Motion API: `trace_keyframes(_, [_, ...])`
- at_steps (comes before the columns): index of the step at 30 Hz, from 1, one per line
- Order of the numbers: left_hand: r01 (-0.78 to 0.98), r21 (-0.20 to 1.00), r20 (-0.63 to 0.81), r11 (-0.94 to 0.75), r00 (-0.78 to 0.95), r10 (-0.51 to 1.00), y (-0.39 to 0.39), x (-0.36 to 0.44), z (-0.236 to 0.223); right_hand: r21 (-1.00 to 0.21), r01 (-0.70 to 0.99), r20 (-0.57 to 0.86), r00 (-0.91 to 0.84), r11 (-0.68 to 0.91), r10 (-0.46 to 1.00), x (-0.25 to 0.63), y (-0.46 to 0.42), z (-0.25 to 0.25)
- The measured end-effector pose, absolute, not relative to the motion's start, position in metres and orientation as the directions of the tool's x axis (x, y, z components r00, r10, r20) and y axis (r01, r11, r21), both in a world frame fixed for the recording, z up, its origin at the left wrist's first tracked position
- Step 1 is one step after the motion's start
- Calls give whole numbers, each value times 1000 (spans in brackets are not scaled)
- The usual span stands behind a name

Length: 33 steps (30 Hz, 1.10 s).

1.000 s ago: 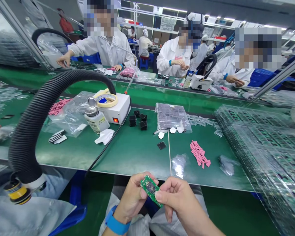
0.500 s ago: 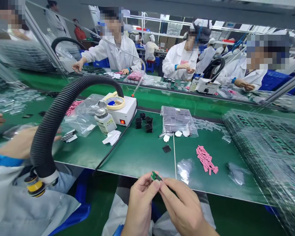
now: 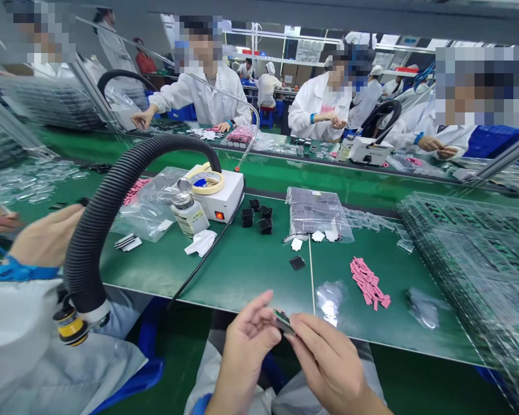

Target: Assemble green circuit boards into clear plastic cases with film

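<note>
A small green circuit board (image 3: 283,321) sits almost edge-on to the view, between the person's two hands and just short of the bench's front edge. It is too tilted to make out its parts. The right hand (image 3: 328,360) is nearly closed, pinching the board between thumb and fingertips. The left hand (image 3: 246,351) is half open with its fingers spread upward, right beside the board, but whether it grips too, I cannot tell.

Beyond them lies the green workbench (image 3: 246,282), with a thin white rod (image 3: 311,276) and a black square chip (image 3: 297,263) nearest the hands. Farther on are pink strips (image 3: 369,282), a clear bag of dark pieces (image 3: 318,210) and black foam blocks (image 3: 255,213), and beside those a white box (image 3: 225,202) and a bottle (image 3: 185,214). To the right, clear trays of boards (image 3: 467,259) stand stacked, and to the left, a black ribbed hose (image 3: 112,196) arcs over the bench — a co-worker's hand (image 3: 47,236) rests just behind it.
</note>
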<state>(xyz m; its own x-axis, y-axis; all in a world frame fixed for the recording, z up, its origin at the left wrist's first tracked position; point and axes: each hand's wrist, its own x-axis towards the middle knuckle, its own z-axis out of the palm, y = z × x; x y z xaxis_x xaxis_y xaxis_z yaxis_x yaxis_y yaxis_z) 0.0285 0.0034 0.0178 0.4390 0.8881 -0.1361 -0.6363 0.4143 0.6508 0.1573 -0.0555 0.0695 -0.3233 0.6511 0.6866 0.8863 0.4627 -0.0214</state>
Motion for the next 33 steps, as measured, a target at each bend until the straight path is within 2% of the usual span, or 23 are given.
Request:
trace_keyframes(3, [-610, 786, 184, 103, 388, 903, 18, 14, 8, -122, 857, 605, -335, 500, 722, 160, -58, 78])
trace_keyframes(6, [-575, 796, 464, -188, 382, 799, 27, 7, 7, -185, 826, 568, -352, 533, 743, 160, -58, 81])
trace_keyframes(11, [-527, 740, 617, -419, 282, 735, 25, 5, 12, -210, 816, 552, -355, 538, 755, 158, -59, 81])
trace_keyframes(13, [-496, 739, 633, -457, 278, 723, 23, 5, 12, -224, 811, 548, -354, 540, 758, 159, -59, 81])
trace_keyframes(15, [-502, 785, 557, -364, 313, 769, 20, 6, 10, -306, 805, 539, -294, 508, 790, 158, -60, 78])
trace_keyframes(17, [-538, 837, 356, -102, 392, 848, 16, 9, 9, -476, 776, 515, -135, 414, 846, 156, -60, 73])
trace_keyframes(19, [-542, 827, 154, 147, 470, 869, 11, 14, 11, -673, 687, 439, 74, 273, 896, 154, -61, 66])
trace_keyframes(21, [-535, 812, 72, 234, 489, 869, 6, 19, 15, -828, 542, 308, 229, 141, 923, 153, -62, 60])
trace_keyframes(23, [-528, 822, 59, 212, 449, 892, 2, 20, 21, -895, 444, 169, 265, 35, 949, 154, -63, 57])
trace_keyframes(25, [-465, 875, 78, 136, 412, 908, 0, 17, 26, -872, 490, 113, 231, -15, 966, 156, -63, 60])
trace_keyframes(27, [-336, 942, 169, -22, 413, 895, 0, 11, 31, -782, 623, 181, 192, 22, 965, 159, -62, 67])
trace_keyframes(29, [-224, 953, 289, -205, 458, 841, 0, 5, 34, -700, 703, 283, 117, 122, 952, 161, -59, 76])
trace_keyframes(31, [-188, 922, 386, -338, 496, 778, 1, 0, 36, -673, 708, 321, 16, 216, 947, 162, -56, 83])
trace_keyframes(33, [-163, 882, 460, -443, 509, 727, 1, -1, 35, -674, 689, 299, -75, 266, 951, 162, -55, 87])
